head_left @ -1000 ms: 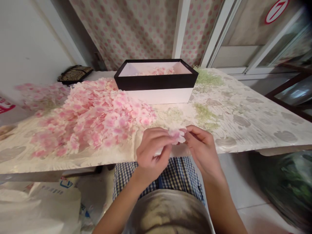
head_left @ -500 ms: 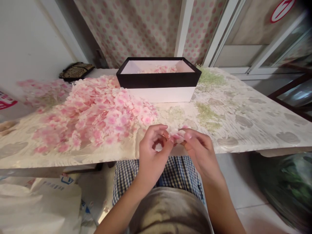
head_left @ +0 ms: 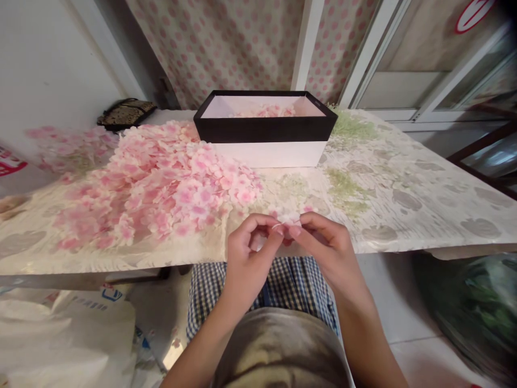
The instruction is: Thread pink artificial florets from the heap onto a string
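Note:
Close to the table's front edge, my left hand and my right hand meet, each with thumb and forefinger pinched. Between them they grip a small pale-pink artificial flower, partly covered by the fingertips. A large heap of pink artificial flowers lies to the left of my hands. Behind them stands an open box, white below with a black rim band, and more pink petals show inside it.
Light-green bits lie on the patterned tablecloth to the right. A dark patterned pouch rests at the back left. At the left edge is another person's hand. A white bag sits below the table.
My right fingers have turned inward and both sets of fingertips are closer together on the flower. The view has shifted slightly; the heap and box stay put.

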A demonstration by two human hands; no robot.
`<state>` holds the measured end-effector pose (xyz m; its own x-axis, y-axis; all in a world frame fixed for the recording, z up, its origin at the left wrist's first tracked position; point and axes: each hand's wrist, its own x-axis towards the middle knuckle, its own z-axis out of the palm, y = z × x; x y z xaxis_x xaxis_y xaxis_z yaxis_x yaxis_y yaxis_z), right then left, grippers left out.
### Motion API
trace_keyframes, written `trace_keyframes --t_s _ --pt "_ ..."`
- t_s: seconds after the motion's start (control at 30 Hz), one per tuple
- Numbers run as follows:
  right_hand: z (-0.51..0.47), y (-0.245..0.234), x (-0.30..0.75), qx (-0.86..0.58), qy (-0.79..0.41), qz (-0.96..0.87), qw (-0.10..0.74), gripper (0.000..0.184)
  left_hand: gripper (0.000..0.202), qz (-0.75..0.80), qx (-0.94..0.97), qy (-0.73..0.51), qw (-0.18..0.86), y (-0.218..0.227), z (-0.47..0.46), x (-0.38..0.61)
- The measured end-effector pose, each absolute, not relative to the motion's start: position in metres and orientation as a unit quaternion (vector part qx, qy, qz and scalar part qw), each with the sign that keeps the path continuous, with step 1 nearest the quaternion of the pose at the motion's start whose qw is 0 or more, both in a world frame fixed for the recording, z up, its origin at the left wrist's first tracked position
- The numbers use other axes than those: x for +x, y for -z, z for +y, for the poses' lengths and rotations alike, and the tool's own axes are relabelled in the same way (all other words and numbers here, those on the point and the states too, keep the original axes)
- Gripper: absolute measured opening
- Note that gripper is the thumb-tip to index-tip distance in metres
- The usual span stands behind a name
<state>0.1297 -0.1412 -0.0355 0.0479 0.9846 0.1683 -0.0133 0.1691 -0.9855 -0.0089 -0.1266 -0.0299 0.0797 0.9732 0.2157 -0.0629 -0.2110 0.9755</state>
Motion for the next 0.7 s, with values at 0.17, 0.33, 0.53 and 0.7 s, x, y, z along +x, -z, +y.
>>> trace_keyframes --t_s 0.17,0.33,0.53,0.7 --pt "-0.1442 0.0343 0.1290 -0.475 -0.420 -0.544 0.550 0.024 0.008 0.391 0.528 -0.550 0.516 0.0288 -0.1299 -0.0112" --pt "-0.1468 0.0323 0.1268 -0.471 -0.439 -0.545 0.537 0.027 0.015 0.384 0.499 -0.562 0.537 0.0311 -0.1325 -0.0137" --pt "-0.1478 0.0357 0.1258 -0.474 -0.446 -0.525 0.549 0.022 0.019 0.368 0.474 -0.563 0.569 0.0326 -0.1329 -0.0149" --pt "-0.1466 0.0369 0.1255 -0.464 -0.455 -0.521 0.553 0.024 0.026 0.375 0.463 -0.572 0.563 0.0339 -0.1341 -0.0145"
